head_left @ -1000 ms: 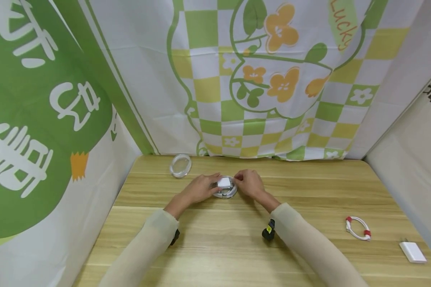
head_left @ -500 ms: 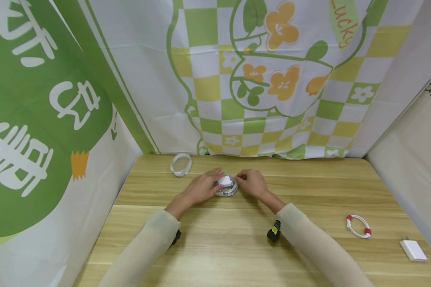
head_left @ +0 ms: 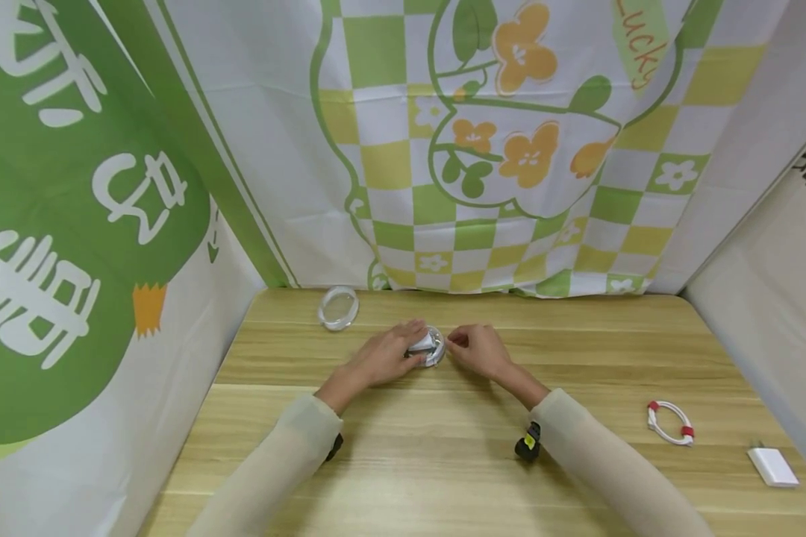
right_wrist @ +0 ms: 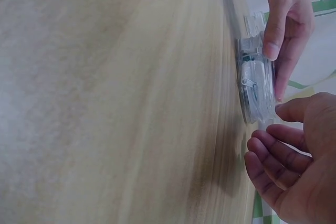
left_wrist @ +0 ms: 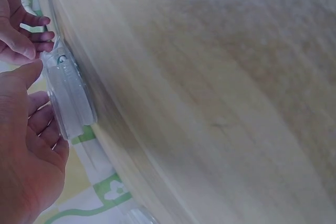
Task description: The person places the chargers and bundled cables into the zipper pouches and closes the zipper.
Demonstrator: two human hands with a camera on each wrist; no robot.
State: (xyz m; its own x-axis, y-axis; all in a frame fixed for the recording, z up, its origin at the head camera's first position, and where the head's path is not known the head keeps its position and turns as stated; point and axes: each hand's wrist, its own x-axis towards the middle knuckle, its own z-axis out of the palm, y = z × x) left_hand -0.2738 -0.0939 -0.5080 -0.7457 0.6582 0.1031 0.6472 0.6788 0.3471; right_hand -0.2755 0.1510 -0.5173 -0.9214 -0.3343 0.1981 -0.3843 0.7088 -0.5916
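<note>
My left hand (head_left: pixel 386 354) holds a small round clear zip case (head_left: pixel 436 352) down on the wooden table (head_left: pixel 410 462), fingers on its far side and thumb on its near side. A white charger block (head_left: pixel 422 344) shows in the case, partly hidden by that hand. The right wrist view shows a zip pull (right_wrist: pixel 249 83) hanging from the case's side, away from the fingers. At the case's right edge is my right hand (head_left: pixel 480 349), thumb and index finger close together. Whether it pinches the rim or only touches it, I cannot tell.
A second round clear case (head_left: pixel 340 324) lies at the back left. On the right are a coiled white cable (head_left: pixel 672 423) with red ties and a white plug charger (head_left: pixel 772 468). A patterned cloth (head_left: pixel 403 186) hangs behind the table; more cloth hangs at both sides.
Both hands have shifted slightly right, the left over more of the case and charger. The case has moved a little right, and the charger looks more tilted.
</note>
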